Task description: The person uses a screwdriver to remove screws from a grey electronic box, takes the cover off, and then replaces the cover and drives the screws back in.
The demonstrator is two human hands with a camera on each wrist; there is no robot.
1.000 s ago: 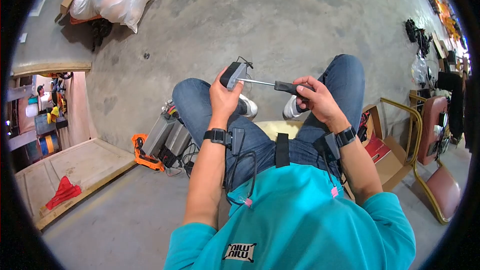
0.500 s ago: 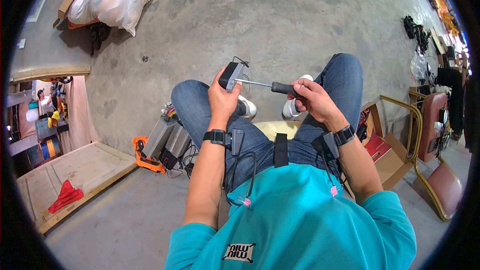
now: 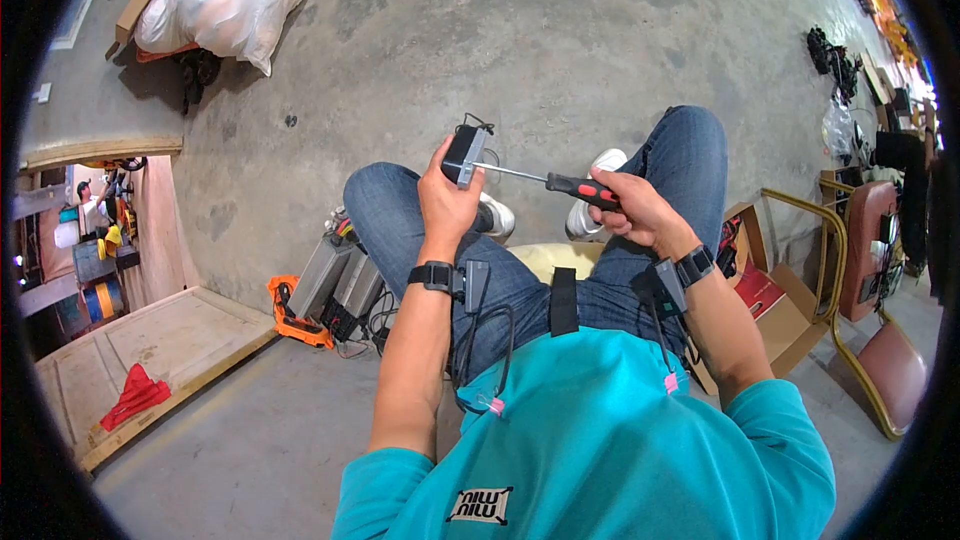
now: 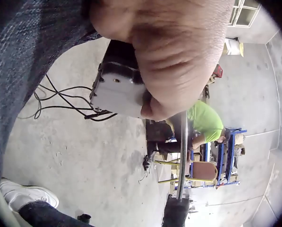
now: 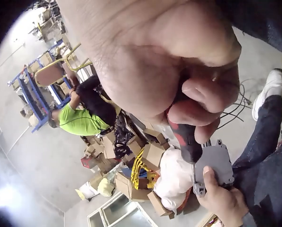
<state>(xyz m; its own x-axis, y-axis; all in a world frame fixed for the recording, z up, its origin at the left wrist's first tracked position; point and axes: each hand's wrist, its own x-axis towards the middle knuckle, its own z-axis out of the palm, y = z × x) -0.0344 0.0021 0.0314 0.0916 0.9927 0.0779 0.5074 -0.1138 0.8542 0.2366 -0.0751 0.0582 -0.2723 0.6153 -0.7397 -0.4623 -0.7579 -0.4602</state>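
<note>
In the head view the left hand (image 3: pixel 447 202) grips a small black and grey box (image 3: pixel 463 154), its thumb on the grey face. A screwdriver (image 3: pixel 580 189) with a black and red handle lies in the curled fingers of the right hand (image 3: pixel 640 208), its shaft reaching left to the box. The right wrist view shows the shaft meeting a corner of the grey box (image 5: pixel 213 163) beside the left thumb. From the left wrist, the box (image 4: pixel 119 92) shows a hole in its light face, and the shaft (image 4: pixel 183 156) passes the thumb; whether the tip sits in a screw cannot be told.
Grey cases and cables (image 3: pixel 330 275) and an orange tool (image 3: pixel 293 312) lie on the floor at left. A cardboard box (image 3: pixel 785 315) and chairs (image 3: pixel 868 255) stand at right. White bags (image 3: pixel 235 0) lie at the far left. A person in a green shirt (image 5: pixel 82 122) is in the background.
The right hand has shifted its grip and rotated on the screwdriver handle, so its red parts now show. The left hand and box have barely moved.
</note>
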